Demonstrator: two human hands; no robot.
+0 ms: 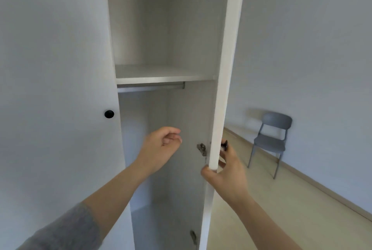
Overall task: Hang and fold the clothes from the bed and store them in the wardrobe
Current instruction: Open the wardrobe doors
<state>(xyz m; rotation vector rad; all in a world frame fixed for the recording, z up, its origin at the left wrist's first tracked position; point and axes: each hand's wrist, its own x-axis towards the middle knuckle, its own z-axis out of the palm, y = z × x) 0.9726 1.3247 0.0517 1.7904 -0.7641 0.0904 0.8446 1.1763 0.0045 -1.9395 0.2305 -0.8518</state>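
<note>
Storage not begun: wardrobe (141, 28) open, no garment in it

The right hand (225, 171) is clamped on the free edge of the right door (225, 68), thumb on the near face and fingers wrapped round the far side, just beside its black knob (224, 145). The door stands swung out, edge-on to the camera. The left hand (163, 145) hangs in front of the opening, fingers loosely curled with nothing in them. The left door (60, 68) is closed.

Inside, the shelf (161, 73) and the hanging rail (151, 86) just under it carry nothing that can be seen. The bottom of the compartment looks bare too, though it is dim and partly hidden behind the forearms, so that is less certain. Neither the clothes nor the bed show in this view. By my reading only the opening of the wardrobe is done; fetching, hanging, folding and stowing are all left.

The opening is narrow, bounded by the closed left door on one side and the hinged side panel on the other. A hinge (202, 149) stands out of that panel at hand height and could snag a sleeve. The rail sits close beneath the shelf, so hanger hooks would have little room above it. To the right the floor (281, 199) runs along the wall to a grey chair (271, 139), well apart from the door's swing
</note>
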